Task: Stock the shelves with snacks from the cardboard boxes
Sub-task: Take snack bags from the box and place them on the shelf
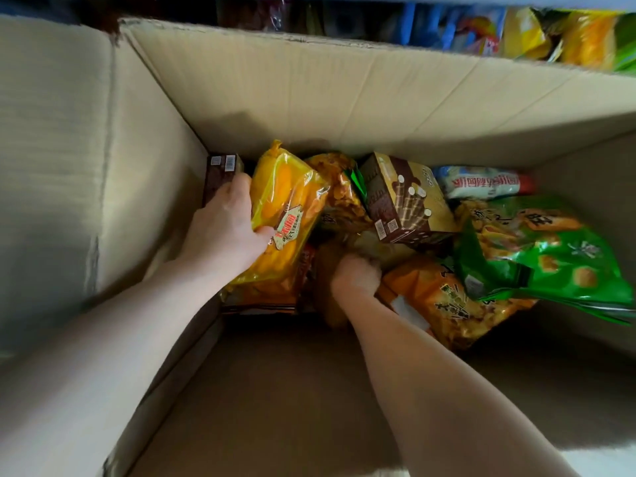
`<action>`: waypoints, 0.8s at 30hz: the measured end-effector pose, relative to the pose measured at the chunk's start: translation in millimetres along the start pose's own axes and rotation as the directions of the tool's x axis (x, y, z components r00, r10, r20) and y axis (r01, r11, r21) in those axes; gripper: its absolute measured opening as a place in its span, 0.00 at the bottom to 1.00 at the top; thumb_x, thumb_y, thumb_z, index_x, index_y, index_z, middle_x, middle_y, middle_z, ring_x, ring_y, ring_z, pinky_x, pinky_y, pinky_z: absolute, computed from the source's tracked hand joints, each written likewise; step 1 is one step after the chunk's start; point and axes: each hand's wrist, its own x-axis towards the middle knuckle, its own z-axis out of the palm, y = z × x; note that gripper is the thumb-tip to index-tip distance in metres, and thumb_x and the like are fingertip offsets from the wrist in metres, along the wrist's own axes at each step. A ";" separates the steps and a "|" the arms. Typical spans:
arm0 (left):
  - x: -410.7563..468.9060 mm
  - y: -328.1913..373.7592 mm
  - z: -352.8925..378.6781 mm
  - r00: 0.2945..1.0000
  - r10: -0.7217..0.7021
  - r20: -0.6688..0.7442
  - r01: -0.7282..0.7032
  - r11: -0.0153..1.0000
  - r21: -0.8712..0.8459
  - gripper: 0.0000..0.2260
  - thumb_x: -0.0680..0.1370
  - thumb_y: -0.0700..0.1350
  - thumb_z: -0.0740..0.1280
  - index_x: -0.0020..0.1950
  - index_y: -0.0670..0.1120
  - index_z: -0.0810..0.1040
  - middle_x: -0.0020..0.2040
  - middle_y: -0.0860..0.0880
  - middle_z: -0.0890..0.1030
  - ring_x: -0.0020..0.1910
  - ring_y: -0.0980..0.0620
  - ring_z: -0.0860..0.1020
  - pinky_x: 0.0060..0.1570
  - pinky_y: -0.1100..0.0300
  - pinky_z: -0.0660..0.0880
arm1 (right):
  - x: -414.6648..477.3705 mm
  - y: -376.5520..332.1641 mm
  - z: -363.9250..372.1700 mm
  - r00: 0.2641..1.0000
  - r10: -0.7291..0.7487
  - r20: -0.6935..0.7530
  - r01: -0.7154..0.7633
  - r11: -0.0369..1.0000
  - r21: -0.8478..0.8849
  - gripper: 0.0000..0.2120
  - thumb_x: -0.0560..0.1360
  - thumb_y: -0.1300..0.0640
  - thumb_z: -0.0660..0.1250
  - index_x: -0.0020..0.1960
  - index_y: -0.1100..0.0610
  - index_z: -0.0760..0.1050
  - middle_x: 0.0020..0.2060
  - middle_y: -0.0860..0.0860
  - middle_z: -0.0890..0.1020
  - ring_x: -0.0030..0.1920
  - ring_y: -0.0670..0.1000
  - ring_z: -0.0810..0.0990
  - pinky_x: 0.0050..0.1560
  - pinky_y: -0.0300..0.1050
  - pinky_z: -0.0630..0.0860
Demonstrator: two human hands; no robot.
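Both my arms reach down into a large open cardboard box (pixel 309 98). My left hand (pixel 227 225) grips the left edge of a yellow snack bag (pixel 285 208) that stands tilted against the box's left wall. My right hand (pixel 356 275) is blurred and buried among the packs at the box's middle, fingers curled on something I cannot make out. An orange snack bag (pixel 444 304) lies just right of that hand. A brown wafer-roll carton (pixel 406 201) lies tilted behind it. A green snack bag (pixel 550 256) fills the right side.
A dark brown carton (pixel 220 173) stands in the far left corner by my left fingers. A white and red pack (pixel 481 182) lies at the far right. The near box floor (pixel 292 390) is bare. Shelf stock, yellow and blue bags (pixel 568 36), shows beyond the box.
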 end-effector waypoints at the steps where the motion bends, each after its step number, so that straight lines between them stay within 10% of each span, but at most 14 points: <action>1: -1.6 0.4 -1.3 1.000 -0.010 0.007 0.010 1.000 -0.008 0.26 0.75 0.51 0.73 0.65 0.44 0.65 0.63 0.42 0.75 0.59 0.37 0.77 0.54 0.44 0.74 | -7.5 -1.2 -3.6 1.000 0.010 0.023 -0.012 0.997 0.078 0.19 0.79 0.54 0.65 0.67 0.59 0.72 0.63 0.57 0.78 0.63 0.58 0.75 0.63 0.52 0.74; 12: -56.1 34.3 -89.6 0.975 -0.204 0.089 0.206 0.978 -0.020 0.28 0.78 0.54 0.69 0.70 0.42 0.63 0.65 0.38 0.76 0.60 0.34 0.77 0.55 0.44 0.75 | -152.5 56.4 -106.2 0.996 -0.046 0.075 0.014 0.924 0.381 0.25 0.78 0.63 0.63 0.70 0.42 0.64 0.60 0.57 0.72 0.55 0.63 0.78 0.46 0.54 0.83; 16: -78.4 39.4 -116.0 0.952 -0.279 0.125 0.286 0.957 -0.042 0.33 0.78 0.55 0.69 0.76 0.41 0.59 0.70 0.37 0.72 0.65 0.35 0.74 0.60 0.46 0.72 | -186.6 92.7 -137.2 0.990 -0.143 0.009 0.125 0.893 0.432 0.21 0.76 0.65 0.65 0.66 0.47 0.72 0.62 0.54 0.71 0.49 0.54 0.73 0.35 0.37 0.70; 24: -125.7 59.7 -155.9 0.923 -0.355 0.148 0.385 0.858 -0.341 0.30 0.75 0.55 0.72 0.72 0.45 0.65 0.69 0.40 0.74 0.64 0.36 0.75 0.61 0.44 0.74 | -247.6 136.5 -225.2 0.985 -0.152 -0.085 0.168 0.698 0.696 0.25 0.71 0.41 0.74 0.61 0.54 0.75 0.61 0.51 0.67 0.60 0.53 0.72 0.56 0.47 0.75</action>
